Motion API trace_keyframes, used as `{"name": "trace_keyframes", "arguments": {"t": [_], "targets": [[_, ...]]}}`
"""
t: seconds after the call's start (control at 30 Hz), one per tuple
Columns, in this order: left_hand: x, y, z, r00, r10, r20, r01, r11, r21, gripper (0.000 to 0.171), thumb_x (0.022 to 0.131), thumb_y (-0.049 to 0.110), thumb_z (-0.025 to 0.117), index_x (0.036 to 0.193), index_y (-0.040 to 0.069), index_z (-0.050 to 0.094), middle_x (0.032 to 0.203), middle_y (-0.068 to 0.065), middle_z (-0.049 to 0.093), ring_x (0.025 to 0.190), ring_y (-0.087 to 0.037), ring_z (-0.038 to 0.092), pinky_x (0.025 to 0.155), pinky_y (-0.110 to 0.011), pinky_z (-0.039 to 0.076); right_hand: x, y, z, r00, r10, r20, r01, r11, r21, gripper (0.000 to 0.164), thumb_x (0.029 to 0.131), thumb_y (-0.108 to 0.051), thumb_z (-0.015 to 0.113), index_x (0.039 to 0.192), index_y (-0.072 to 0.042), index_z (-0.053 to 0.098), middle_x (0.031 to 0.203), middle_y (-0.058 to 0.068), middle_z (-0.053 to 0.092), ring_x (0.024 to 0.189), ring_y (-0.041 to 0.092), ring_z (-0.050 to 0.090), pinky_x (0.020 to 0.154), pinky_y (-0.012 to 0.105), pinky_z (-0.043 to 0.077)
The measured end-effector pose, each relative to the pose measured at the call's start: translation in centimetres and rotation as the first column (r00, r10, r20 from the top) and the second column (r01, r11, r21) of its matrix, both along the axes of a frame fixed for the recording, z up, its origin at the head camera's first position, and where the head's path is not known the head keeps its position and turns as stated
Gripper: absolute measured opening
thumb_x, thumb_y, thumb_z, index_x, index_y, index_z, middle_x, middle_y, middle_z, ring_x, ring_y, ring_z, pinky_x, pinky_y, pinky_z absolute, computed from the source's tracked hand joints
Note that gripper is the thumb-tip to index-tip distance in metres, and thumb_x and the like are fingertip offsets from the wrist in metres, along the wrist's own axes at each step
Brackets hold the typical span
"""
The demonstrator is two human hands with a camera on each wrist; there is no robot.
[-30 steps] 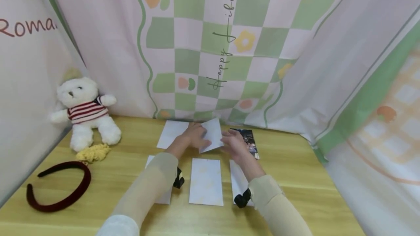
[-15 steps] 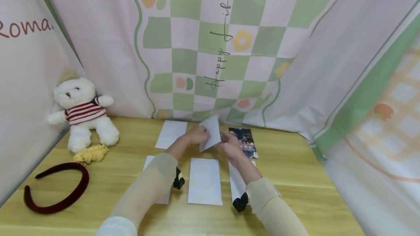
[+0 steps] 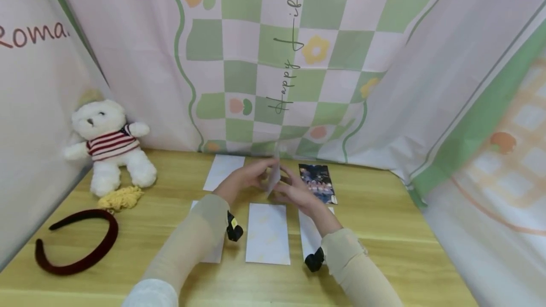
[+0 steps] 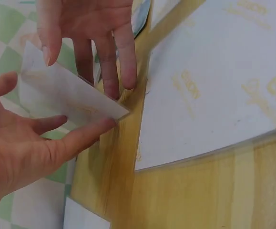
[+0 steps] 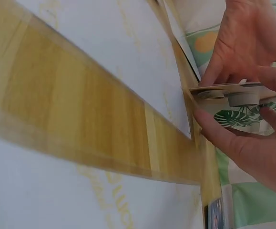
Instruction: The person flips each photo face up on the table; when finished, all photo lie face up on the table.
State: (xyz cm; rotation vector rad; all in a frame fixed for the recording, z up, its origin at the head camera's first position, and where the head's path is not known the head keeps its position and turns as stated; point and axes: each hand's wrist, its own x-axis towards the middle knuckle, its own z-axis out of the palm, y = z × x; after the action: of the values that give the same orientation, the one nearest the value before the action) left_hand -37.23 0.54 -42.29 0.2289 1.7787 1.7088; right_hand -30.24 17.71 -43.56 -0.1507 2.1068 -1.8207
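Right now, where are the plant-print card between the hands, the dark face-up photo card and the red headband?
Plant-print card [image 5: 242, 109]: right wrist view, middle of its picture side.
Dark photo card [image 3: 317, 184]: head view, printed middle.
Red headband [image 3: 112, 235]: head view, band's curved middle.

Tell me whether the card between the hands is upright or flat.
Roughly upright: the head view shows the card nearly edge-on, between the left hand and right hand.

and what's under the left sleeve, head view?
A white card on the table. Its upper left corner and lower right part show; the sleeve covers the rest.
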Motion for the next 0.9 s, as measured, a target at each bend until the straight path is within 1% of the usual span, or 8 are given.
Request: {"name": "trace_keyframes", "arguments": {"t": [0.13,0.27,0.43,0.63,0.73,0.8,0.83,0.9], "targets": [[-0.4,-0.1,-0.3,0.997,0.019,0.071,-0.023,0.998,0.061,0.057,0.108,0.038,0.049,0.153,0.005,0.037,0.167,-0.025,0.025,0.155,-0.044,0.031,0.118,-0.061,0.046,0.0,0.0,0.0,0.999,0.009,-0.043,-0.005,0.997,0.076,0.079,0.100,-0.008,0.056,0.168,-0.020,0.017,0.172,0.026,0.019,0.151,0.049,0.040,0.118,0.054,0.049],[-0.7,-0.2,-0.6,0.994,0.041,0.103,-0.055,0.988,0.146,0.063,0.109,0.034,0.049,0.162,0.015,0.021,0.167,-0.023,0.032,0.152,-0.045,0.038,0.116,-0.062,0.048,0.0,-0.2,-0.1,0.997,0.032,-0.067,-0.024,0.992,0.121,0.076,0.103,-0.012,0.056,0.168,-0.022,0.019,0.172,0.025,0.021,0.150,0.045,0.043,0.111,0.048,0.055],[-0.9,-0.5,-0.9,0.989,0.030,0.142,-0.064,0.968,0.242,0.071,0.112,0.027,0.041,0.169,0.025,-0.002,0.170,-0.024,0.025,0.155,-0.046,0.033,0.119,-0.070,0.038,0.3,-0.3,-0.1,0.996,0.057,-0.069,-0.045,0.985,0.166,0.075,0.104,-0.011,0.054,0.168,-0.020,0.016,0.173,0.022,0.022,0.152,0.041,0.041,0.117,0.051,0.050],[-0.9,-0.9,-0.9,0.989,0.013,0.149,-0.061,0.944,0.325,0.059,0.113,0.017,0.030,0.168,0.015,0.010,0.162,-0.031,0.028,0.154,-0.053,0.029,0.119,-0.078,0.030,0.3,0.1,-0.4,0.982,0.108,-0.153,-0.066,0.964,0.256,0.070,0.103,-0.011,0.056,0.166,-0.018,0.026,0.171,0.023,0.027,0.153,0.047,0.038,0.117,0.056,0.048],[-1.0,-1.2,-0.8,0.988,0.026,0.154,-0.076,0.941,0.329,0.058,0.112,0.011,0.030,0.168,0.013,0.012,0.160,-0.033,0.030,0.151,-0.055,0.033,0.119,-0.076,0.033,0.2,0.2,-0.6,0.960,0.156,-0.232,-0.059,0.924,0.378,0.067,0.103,-0.009,0.058,0.164,-0.019,0.032,0.168,0.022,0.033,0.143,0.047,0.051,0.109,0.051,0.057],[-1.0,-1.4,-0.9,0.988,0.035,0.153,-0.083,0.943,0.322,0.060,0.111,0.007,0.030,0.168,0.014,0.011,0.162,-0.035,0.029,0.150,-0.055,0.034,0.120,-0.073,0.034,0.2,0.2,-0.6,0.934,0.206,-0.291,-0.040,0.871,0.491,0.066,0.103,-0.008,0.058,0.163,-0.018,0.034,0.160,0.024,0.047,0.120,0.042,0.067,0.093,0.044,0.063],[-1.0,-1.5,-1.0,0.989,0.043,0.142,-0.086,0.946,0.311,0.061,0.110,0.005,0.031,0.168,0.013,0.011,0.162,-0.036,0.030,0.150,-0.055,0.035,0.120,-0.071,0.036,0.2,0.2,-0.6,0.920,0.235,-0.314,-0.028,0.837,0.546,0.065,0.103,-0.007,0.057,0.163,-0.018,0.034,0.149,0.025,0.056,0.104,0.037,0.071,0.083,0.039,0.063],[-1.0,-1.7,-1.3,0.990,0.079,0.114,-0.108,0.956,0.271,0.064,0.108,0.000,0.034,0.168,0.012,0.014,0.161,-0.036,0.035,0.148,-0.053,0.040,0.119,-0.065,0.041,0.2,0.2,-0.6,0.895,0.282,-0.345,0.004,0.769,0.639,0.064,0.103,-0.007,0.058,0.162,-0.017,0.036,0.119,0.022,0.069,0.075,0.024,0.064,0.065,0.031,0.054]]}}
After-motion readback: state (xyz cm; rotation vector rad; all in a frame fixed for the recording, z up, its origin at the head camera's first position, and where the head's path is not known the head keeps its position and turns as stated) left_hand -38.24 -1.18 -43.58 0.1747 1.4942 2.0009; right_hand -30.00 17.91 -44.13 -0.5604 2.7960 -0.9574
